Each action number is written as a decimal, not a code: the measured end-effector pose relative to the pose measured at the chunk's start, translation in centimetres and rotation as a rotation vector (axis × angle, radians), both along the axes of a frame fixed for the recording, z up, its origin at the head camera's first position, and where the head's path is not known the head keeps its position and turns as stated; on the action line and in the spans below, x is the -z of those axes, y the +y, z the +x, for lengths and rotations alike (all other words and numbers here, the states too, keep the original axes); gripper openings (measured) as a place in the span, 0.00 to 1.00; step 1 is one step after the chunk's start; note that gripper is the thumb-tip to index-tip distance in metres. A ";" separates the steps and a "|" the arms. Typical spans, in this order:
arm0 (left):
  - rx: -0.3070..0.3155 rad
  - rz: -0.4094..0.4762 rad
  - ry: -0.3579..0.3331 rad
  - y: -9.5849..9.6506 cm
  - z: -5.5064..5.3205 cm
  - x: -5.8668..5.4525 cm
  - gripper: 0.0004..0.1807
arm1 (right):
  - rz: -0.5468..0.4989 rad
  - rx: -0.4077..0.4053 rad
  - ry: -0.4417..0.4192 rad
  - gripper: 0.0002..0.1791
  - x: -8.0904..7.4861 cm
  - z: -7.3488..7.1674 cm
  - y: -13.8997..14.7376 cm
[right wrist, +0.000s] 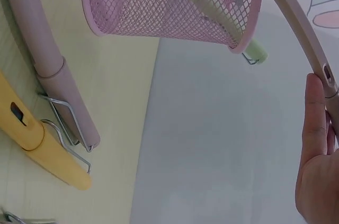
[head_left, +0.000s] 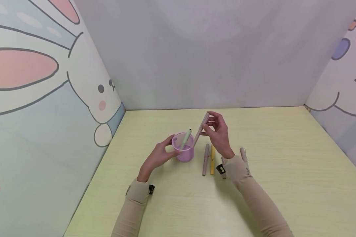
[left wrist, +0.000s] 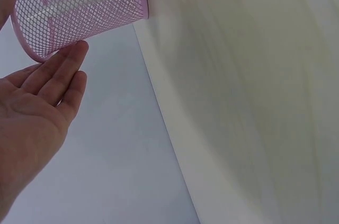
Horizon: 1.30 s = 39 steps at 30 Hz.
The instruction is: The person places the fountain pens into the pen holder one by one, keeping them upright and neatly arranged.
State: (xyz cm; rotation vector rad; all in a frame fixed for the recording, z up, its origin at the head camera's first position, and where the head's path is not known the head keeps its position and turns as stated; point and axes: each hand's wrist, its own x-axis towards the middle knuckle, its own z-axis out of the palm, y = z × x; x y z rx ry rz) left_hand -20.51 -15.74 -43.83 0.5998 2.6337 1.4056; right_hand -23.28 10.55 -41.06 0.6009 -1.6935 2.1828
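A pink mesh pen holder (head_left: 186,156) stands on the table, with a light green pen (head_left: 185,139) leaning inside it. My left hand (head_left: 158,156) holds the holder near its rim, thumb on the near side and fingers on the far side; in the left wrist view the fingers (left wrist: 66,73) lie against the mesh. To the right of the holder, my right hand (head_left: 219,134) pinches a pale mauve pen (head_left: 200,131) near its upper end. This pen slants, its lower end near the holder's rim; the right wrist view shows that end apart from the mesh.
Right of the holder lie a mauve pen (head_left: 205,160) and a yellow pen (head_left: 212,160), side by side. Another pen (head_left: 243,154) is partly hidden by the right sleeve (head_left: 237,169), and one more shows under that wrist. Walls border the table at the back and sides.
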 end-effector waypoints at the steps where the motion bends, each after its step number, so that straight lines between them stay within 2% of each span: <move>1: 0.000 0.000 0.000 0.0 0.0 0.0 0.42 | 0.003 0.001 0.002 0.29 0.0 0.0 -0.1; 13: 0.001 0.007 -0.001 0.1 0.1 0.0 0.42 | 0.034 0.014 0.039 0.27 0.6 0.2 -1.1; 23: 0.002 0.012 0.000 0.1 0.1 0.1 0.42 | 0.111 -0.012 -0.026 0.26 1.2 0.4 -1.6; 39: -0.001 -0.010 -0.004 0.1 0.0 -0.1 0.41 | 0.159 0.012 -0.027 0.25 1.7 0.4 1.0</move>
